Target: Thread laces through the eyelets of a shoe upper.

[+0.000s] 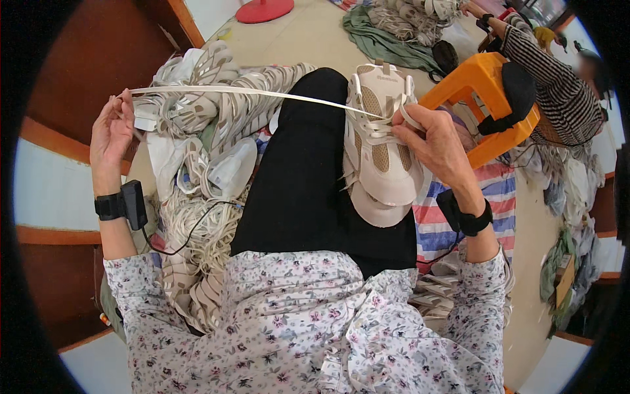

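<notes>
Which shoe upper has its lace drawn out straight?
The top beige upper on the lap, at the right hand: its lace stretches to the left hand. Other uppers lie piled beside the lap.

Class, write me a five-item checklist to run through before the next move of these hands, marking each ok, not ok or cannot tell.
1. Left hand holds the lace: ok, at the fingertips.
2. Lace free of tangles between the hands: ok, nearly straight.
3. Right hand at the lacing: ok.
4. Shoe upper supported: ok, on the black-clad lap.
5. Lace path behind the right hand: cannot tell, hidden.
</notes>
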A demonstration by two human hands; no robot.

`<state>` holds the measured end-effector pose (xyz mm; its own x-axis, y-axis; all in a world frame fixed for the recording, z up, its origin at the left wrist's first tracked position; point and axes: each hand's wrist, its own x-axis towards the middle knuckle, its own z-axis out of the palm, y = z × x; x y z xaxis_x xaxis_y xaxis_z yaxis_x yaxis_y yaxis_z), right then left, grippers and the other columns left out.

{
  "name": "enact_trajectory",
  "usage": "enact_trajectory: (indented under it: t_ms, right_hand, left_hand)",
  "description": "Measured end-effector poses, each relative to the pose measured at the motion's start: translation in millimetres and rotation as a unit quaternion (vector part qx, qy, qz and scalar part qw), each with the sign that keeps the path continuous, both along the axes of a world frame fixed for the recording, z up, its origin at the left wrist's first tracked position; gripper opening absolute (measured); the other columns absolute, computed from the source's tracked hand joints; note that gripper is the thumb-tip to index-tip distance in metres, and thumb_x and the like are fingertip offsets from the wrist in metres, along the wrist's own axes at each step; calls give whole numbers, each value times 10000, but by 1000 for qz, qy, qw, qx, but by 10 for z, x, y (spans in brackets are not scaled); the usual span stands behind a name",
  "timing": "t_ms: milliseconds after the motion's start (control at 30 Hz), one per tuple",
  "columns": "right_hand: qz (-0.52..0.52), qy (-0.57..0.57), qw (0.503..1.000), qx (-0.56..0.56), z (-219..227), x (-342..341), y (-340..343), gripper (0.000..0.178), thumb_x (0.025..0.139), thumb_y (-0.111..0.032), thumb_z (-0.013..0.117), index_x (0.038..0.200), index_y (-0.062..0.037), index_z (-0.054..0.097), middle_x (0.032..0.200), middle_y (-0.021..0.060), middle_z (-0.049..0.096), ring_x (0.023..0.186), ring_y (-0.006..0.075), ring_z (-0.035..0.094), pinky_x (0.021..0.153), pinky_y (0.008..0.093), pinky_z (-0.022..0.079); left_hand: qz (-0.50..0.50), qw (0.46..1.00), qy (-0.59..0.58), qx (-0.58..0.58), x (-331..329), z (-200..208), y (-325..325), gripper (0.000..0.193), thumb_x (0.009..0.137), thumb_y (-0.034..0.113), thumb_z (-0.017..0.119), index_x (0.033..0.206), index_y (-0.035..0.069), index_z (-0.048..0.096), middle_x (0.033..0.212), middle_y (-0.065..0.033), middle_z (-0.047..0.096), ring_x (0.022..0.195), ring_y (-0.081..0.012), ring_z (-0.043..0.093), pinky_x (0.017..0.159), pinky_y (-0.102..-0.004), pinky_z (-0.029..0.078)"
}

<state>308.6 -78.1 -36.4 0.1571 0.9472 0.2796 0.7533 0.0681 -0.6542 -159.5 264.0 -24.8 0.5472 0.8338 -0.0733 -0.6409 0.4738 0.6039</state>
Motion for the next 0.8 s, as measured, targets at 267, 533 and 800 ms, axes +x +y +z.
enact_trajectory:
  t_ms: [267, 533, 800]
  right_hand:
    - [33, 9, 997, -67, 54, 128, 87, 133, 831, -63, 659, 856, 43, 582, 642, 144, 547, 582, 213, 511, 573, 362, 431]
    - [-7, 11, 998, -60, -22, 245, 19, 151, 844, -81, 657, 836, 35, 559, 651, 70, 518, 638, 131, 482, 571, 322, 406]
    - [-65, 303, 940, -141, 62, 570, -238, 107, 930, -163, 661, 896, -64, 640, 710, -74, 523, 603, 20, 418, 544, 190, 319]
  left_hand:
    - [128, 992, -10, -16, -293, -103, 11, 249, 962, -57, 516, 1209, -88, 498, 1300, -234, 538, 1186, -292, 572, 976, -360, 549]
    - [165, 982, -73, -56, -936, -488, 166, 336, 981, -69, 455, 1315, -80, 433, 1318, -248, 539, 1203, -319, 563, 998, -406, 532]
    - [179, 979, -74, -58, -1234, -386, 281, 333, 942, -110, 488, 1272, -71, 496, 1323, -217, 553, 1254, -345, 540, 985, -433, 539]
